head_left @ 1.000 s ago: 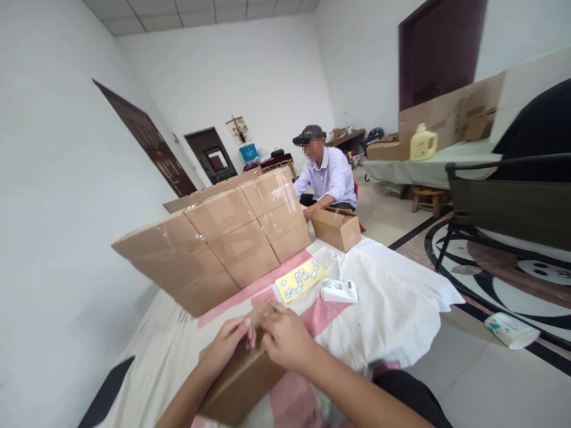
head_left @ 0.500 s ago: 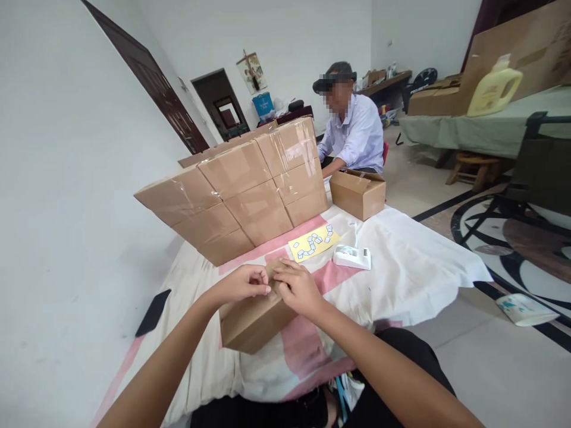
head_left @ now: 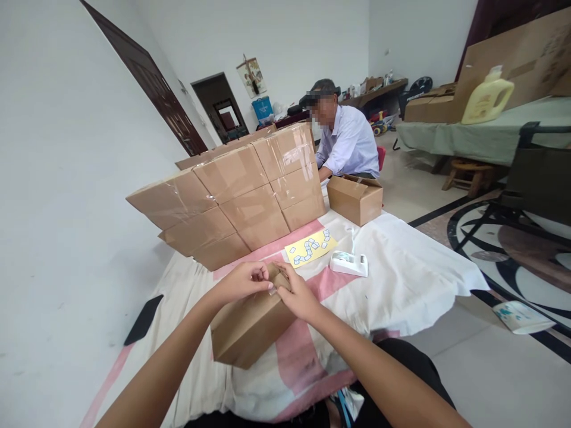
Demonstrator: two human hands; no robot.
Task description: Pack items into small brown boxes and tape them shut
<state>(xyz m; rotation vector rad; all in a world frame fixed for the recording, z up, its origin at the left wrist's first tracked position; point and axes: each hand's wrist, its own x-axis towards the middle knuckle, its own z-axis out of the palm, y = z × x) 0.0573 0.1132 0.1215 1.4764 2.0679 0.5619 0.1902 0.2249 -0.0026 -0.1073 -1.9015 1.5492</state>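
Observation:
A closed cardboard box (head_left: 250, 330) lies in front of me on the cloth-covered table. Over its top, my left hand (head_left: 243, 282) is closed in a pinch, with a small bit of clear tape (head_left: 273, 290) at its fingertips. My right hand (head_left: 298, 292) grips the far right end of the same box, thumb on top and fingers along the edge. Beyond it a white tape dispenser (head_left: 349, 264) stands beside a yellow card (head_left: 311, 247) covered with small white stickers or drawn shapes.
Stacked, taped boxes (head_left: 236, 199) rise along the table's back left. Another box (head_left: 355, 199) with its flaps partly raised sits at the back right, near a seated person (head_left: 350, 139). A dark flat object (head_left: 143, 320) lies at the left edge of the cloth (head_left: 392, 273).
My right hand has shifted from lying over the box top to gripping its far end. The box is tilted slightly more, and the view has moved a little. The seated person leans further left.

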